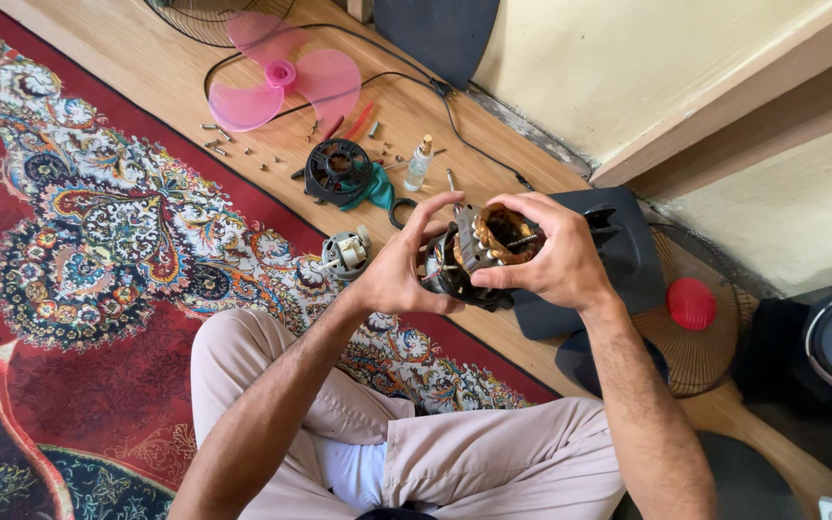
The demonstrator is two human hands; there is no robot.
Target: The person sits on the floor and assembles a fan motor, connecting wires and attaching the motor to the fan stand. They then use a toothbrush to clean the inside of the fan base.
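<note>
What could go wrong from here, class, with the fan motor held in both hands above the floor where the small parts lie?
1. The copper windings of the motor sit exposed right by the right hand; fingers could nick the fine wire.
2. Loose screws are scattered on the wooden floor; they could roll off or get lost.
3. If the left hand slips, the motor could fall onto the small part below.

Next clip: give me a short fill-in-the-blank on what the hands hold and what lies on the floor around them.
1. Both hands, left hand and right hand, grip a fan motor with exposed ____ windings.
2. The loose fan blade on the wooden floor is ____.
3. The fan grille has a ____ centre cap.

Missing words: copper; pink; red
</note>
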